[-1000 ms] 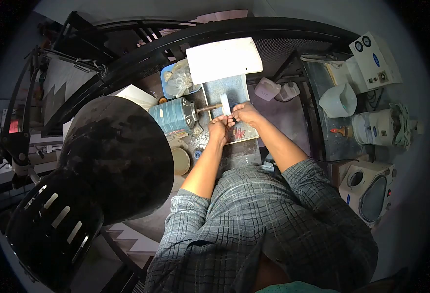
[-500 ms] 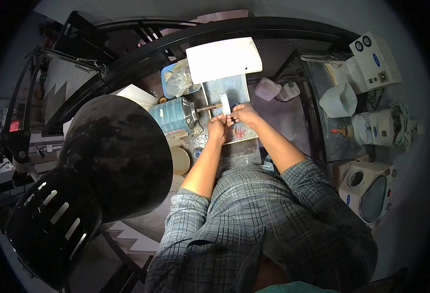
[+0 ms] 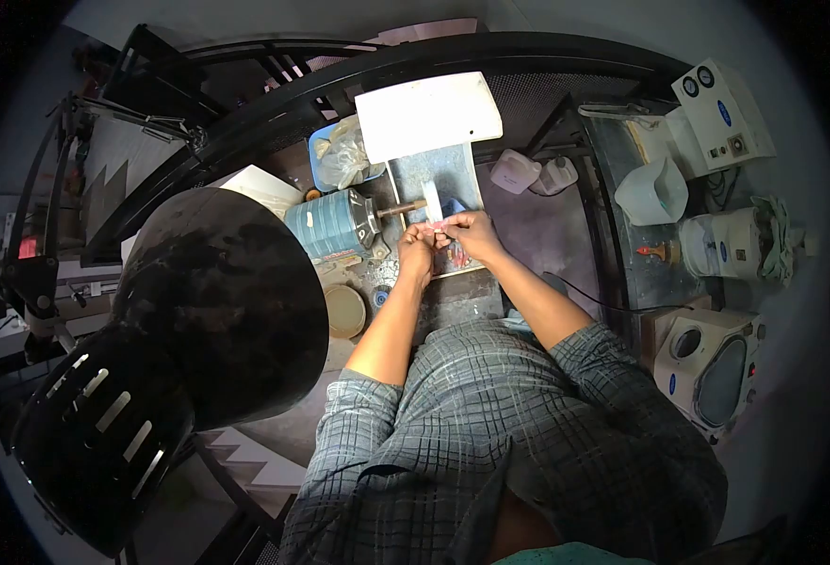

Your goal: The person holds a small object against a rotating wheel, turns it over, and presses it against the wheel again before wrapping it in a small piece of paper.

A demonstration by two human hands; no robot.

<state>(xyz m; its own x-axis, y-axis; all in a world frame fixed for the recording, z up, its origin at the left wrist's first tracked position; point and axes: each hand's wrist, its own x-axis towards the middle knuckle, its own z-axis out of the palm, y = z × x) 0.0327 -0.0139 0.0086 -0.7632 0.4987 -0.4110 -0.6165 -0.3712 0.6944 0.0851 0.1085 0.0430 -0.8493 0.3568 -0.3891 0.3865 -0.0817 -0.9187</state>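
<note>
A small pink piece (image 3: 436, 227) is pinched between my two hands, just below a white polishing wheel (image 3: 433, 201). My left hand (image 3: 417, 247) grips its left end with closed fingers. From the right, my right hand (image 3: 471, 234) holds the other end, fingers pressed together. The wheel sits on the brown shaft of a blue-green motor (image 3: 328, 224). Around the wheel is a tray (image 3: 478, 193) under a white hood (image 3: 429, 115). Several small red pieces (image 3: 458, 254) lie in the tray below my hands.
A large black lamp (image 3: 217, 301) fills the left side. A blue basin (image 3: 320, 169) with a plastic bag stands behind the motor. A round bowl (image 3: 344, 312) sits left of my forearm. On the right are plastic jugs (image 3: 516, 171), a white pitcher (image 3: 651, 193) and machines (image 3: 709, 367).
Both hands have shifted slightly, and the pink piece between them now shows more clearly. My right hand has turned and its fingers lie lower, farther from the wheel's side.
</note>
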